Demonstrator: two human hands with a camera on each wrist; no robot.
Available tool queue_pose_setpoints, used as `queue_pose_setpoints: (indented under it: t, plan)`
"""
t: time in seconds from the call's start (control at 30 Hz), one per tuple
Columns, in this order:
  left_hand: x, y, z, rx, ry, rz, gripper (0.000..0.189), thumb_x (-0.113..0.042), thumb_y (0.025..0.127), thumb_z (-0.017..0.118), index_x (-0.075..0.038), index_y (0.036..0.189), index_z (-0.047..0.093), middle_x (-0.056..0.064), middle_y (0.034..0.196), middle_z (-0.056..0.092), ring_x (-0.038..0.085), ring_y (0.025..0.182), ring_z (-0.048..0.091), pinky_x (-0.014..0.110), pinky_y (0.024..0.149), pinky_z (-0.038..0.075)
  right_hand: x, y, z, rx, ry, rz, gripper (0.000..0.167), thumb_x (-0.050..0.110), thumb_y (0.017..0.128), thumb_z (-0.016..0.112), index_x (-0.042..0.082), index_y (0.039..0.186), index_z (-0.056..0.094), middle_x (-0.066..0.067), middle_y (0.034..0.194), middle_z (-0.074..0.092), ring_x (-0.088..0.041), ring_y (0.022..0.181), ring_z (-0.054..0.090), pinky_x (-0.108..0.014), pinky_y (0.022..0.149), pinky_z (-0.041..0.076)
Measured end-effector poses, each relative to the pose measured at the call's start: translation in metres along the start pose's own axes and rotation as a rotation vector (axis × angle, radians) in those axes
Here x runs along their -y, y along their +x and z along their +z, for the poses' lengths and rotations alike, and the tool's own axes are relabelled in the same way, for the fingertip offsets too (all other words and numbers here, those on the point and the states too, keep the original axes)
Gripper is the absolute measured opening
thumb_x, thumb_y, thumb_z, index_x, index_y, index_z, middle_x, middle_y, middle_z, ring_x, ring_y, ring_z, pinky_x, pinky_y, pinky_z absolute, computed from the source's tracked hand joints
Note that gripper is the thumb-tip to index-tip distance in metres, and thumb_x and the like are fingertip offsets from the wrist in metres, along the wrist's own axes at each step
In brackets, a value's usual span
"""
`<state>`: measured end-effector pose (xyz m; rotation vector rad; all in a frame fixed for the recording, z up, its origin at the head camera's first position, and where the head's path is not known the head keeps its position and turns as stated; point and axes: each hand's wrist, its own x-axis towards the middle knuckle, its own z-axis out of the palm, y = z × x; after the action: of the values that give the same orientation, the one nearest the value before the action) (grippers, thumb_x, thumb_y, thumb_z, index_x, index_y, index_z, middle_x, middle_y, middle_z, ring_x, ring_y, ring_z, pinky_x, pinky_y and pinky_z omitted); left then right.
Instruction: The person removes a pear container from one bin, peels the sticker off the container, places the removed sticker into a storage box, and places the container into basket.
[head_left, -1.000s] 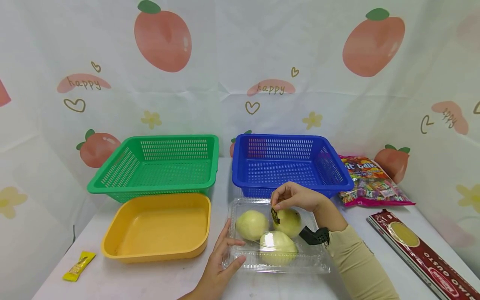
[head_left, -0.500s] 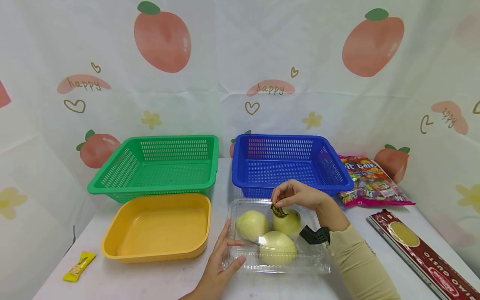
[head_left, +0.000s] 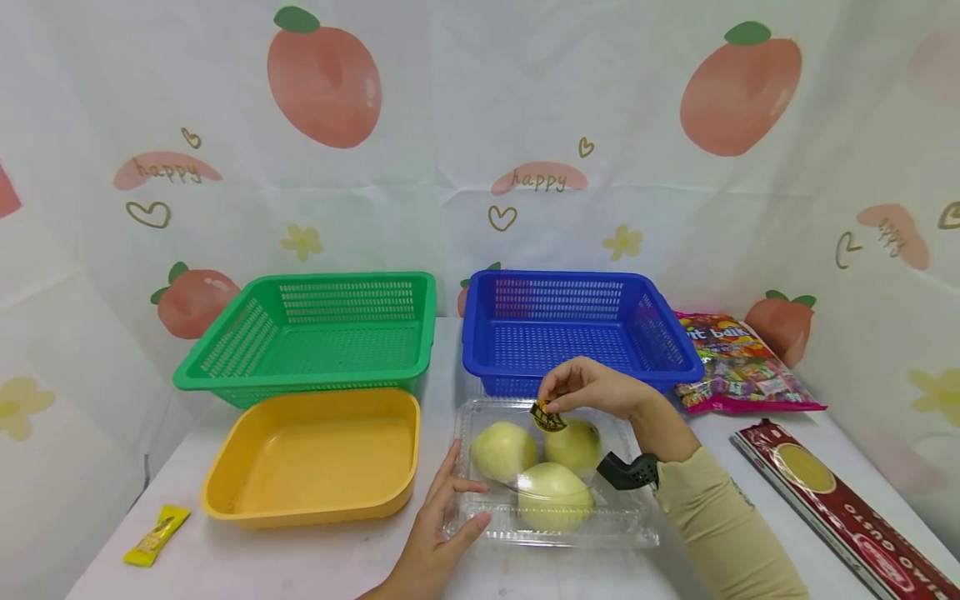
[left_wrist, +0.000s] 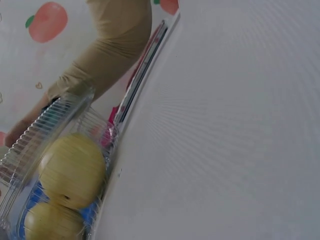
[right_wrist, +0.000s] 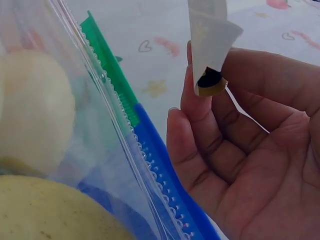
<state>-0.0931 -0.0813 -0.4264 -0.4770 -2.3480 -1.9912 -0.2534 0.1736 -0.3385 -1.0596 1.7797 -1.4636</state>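
**Right hand (head_left: 594, 392) pinches a label (head_left: 549, 417) over a clear box (head_left: 630, 535) of fruit**

The label sits between the right thumb and forefinger, at the rear half of the box in the head view. Its black-and-gold face shows there; the right wrist view shows its white back and a curled end, clear of the lid. The right hand's other fingers are bent, tips apart from the palm.

The left hand (head_left: 441, 518) is spread at the box's left side, fingers loosely extended and thumb at the near left corner, touching the plastic without wrapping round it.

Inside the box lie three pale fruits: a left one (head_left: 503, 452), a right one (head_left: 573, 446) partly behind the label, and a near one (head_left: 555, 497) (light glints on the plastic over them).

The box stands on a white table (head_left: 300, 558), just in front of a blue basket (head_left: 480, 358). To the left, a yellow tub (head_left: 311, 515) stands in front of a green basket (head_left: 197, 371). A yellow sachet (head_left: 157, 536) lies near the table's left edge. On the right are a candy bag (head_left: 750, 367), beside the blue basket, and a long red pack (head_left: 851, 508). A beige sleeve (head_left: 723, 525) covers the right forearm.
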Motion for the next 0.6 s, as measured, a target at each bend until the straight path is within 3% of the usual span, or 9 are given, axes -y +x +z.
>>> queue_pose_setpoints:
  t: [0.2, 0.47, 0.6]
  plan:
    - [-0.004, 0.0, -0.004, -0.012, 0.036, -0.026, 0.023, -0.016, 0.087, 0.064, -0.015, 0.11, 0.058, 0.01, 0.158, 0.009, 0.033, 0.144, 0.007, 0.062, 0.109, 0.012, 0.004, 0.0, -0.001, -0.004, -0.012, 0.019, 0.014, 0.005, 0.089, 0.059, 0.015, 0.094, 0.067, 0.006, 0.09, 0.068, -0.008, 0.08, 0.063, -0.023, 0.073, 0.053]
    - [-0.017, -0.001, -0.009, -0.012, 0.076, -0.018, 0.044, -0.018, 0.086, 0.065, -0.015, 0.128, 0.052, 0.013, 0.156, 0.016, 0.042, 0.142, 0.004, 0.07, 0.105, 0.003, 0.01, 0.0, -0.003, -0.008, -0.03, 0.044, 0.012, 0.007, 0.09, 0.059, 0.016, 0.094, 0.067, 0.006, 0.089, 0.069, -0.008, 0.081, 0.064, -0.023, 0.074, 0.054]
    - [-0.027, 0.0, -0.017, 0.003, 0.061, 0.004, 0.049, -0.016, 0.088, 0.063, -0.016, 0.134, 0.048, 0.009, 0.155, 0.02, 0.035, 0.144, 0.006, 0.07, 0.106, 0.002, 0.013, 0.001, -0.005, -0.011, -0.029, 0.063, 0.015, 0.005, 0.09, 0.058, 0.015, 0.094, 0.067, 0.006, 0.089, 0.069, -0.008, 0.08, 0.063, -0.023, 0.072, 0.053]
